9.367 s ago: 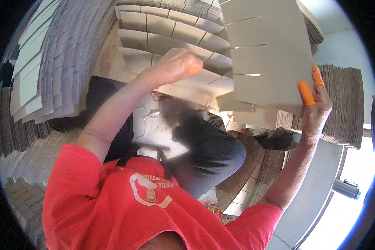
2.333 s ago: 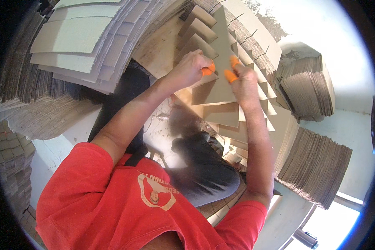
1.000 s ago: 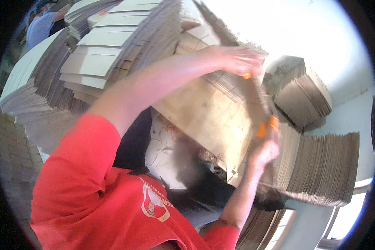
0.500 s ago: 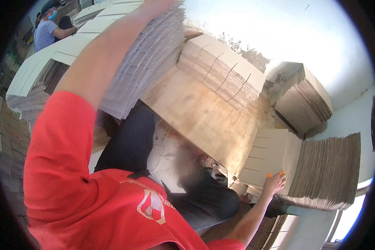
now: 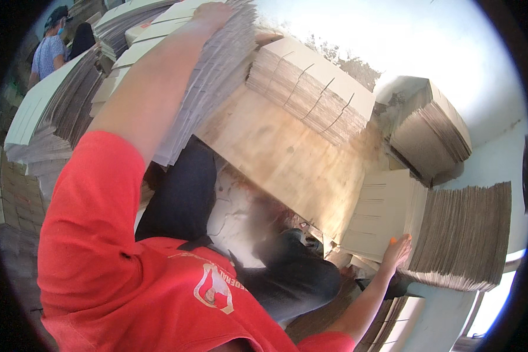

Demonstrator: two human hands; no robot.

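My left arm reaches far up and forward, and my left hand (image 5: 212,14) rests at the top edge of a tall stack of slotted cardboard sheets (image 5: 214,70). Its fingers are blurred and partly out of sight. On the right, my right hand (image 5: 398,251) is closed on the near edge of a pale slotted cardboard sheet (image 5: 376,211), with an orange finger cover showing on its thumb. That sheet leans at the front of a thick row of cardboard sheets (image 5: 460,234) standing on edge.
A wooden board (image 5: 281,158) spreads out ahead. At its back lies a slotted cardboard stack (image 5: 311,88), with another stack (image 5: 431,132) by the wall. More cardboard (image 5: 393,322) stands at the lower right. Beyond the left stacks is another person (image 5: 50,53).
My right hand has moved slightly right and up along the sheet's edge. My left hand has come lower into view. At the far left, the other person has turned and shifted.
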